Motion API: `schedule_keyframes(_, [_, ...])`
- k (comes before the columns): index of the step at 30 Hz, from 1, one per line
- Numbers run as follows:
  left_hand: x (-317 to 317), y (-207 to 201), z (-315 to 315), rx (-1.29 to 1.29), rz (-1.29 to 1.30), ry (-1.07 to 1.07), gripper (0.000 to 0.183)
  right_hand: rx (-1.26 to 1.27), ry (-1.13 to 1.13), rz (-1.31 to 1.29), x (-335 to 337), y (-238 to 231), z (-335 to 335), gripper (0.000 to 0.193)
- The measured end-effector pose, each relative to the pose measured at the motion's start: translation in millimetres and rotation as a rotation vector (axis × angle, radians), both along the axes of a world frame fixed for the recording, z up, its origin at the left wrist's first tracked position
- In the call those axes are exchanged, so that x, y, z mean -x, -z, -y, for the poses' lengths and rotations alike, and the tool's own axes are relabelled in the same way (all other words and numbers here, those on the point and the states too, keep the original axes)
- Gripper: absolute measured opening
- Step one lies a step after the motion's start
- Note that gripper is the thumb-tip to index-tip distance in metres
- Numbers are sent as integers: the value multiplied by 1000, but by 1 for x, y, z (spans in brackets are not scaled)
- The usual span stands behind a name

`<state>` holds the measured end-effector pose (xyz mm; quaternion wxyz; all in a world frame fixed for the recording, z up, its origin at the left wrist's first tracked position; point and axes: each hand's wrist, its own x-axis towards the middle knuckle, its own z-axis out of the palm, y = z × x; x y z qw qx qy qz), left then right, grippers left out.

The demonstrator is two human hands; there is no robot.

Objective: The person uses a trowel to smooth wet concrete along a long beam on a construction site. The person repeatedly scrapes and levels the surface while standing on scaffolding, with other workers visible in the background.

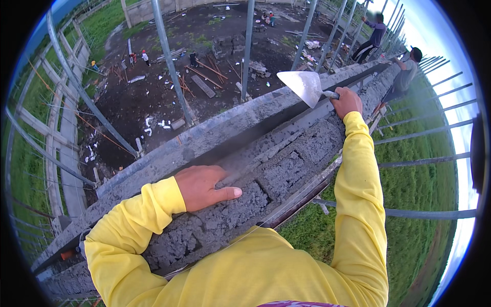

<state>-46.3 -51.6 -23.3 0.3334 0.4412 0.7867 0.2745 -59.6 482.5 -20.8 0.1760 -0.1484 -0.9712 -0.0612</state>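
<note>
My right hand [348, 102] is wrapped round the handle of a pointed trowel [302, 86]. The trowel's pale metal blade points left, above the long groove [240, 135] that runs along the wall top. My left hand [202, 188] lies palm down on the near wall, its thumb stretched out to the right and the other fingers partly hidden toward the groove; it appears to hold nothing. Rough grey mortar [279, 171] covers the blocks of this near wall between my hands, with dark gaps at the joints. Beyond the groove runs a grey concrete ledge [184, 148].
Upright metal poles [169, 56] stand along the far side, and more poles [424, 159] jut out at the right. Two people [406, 71] are farther along the wall. Far below lies a dark yard [215, 102] with scattered debris; grass [409, 189] drops away right.
</note>
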Motion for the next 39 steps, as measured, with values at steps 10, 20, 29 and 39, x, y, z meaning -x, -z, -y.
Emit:
schedule_keyframes(10, [0, -1, -1, -9, -19, 8, 87, -5, 59, 62, 0, -5, 5, 26])
schedule_keyframes(20, [-1, -2, -1, 2, -12, 1, 89, -5, 50, 53, 0, -6, 6, 28])
schedule_keyframes(29, [-1, -4, -1, -3, 4, 3, 87, -3, 63, 63, 0, -6, 6, 28])
schedule_keyframes(39, [-1, -3, -1, -10, -13, 1, 83, 0, 67, 53, 0, -6, 8, 28])
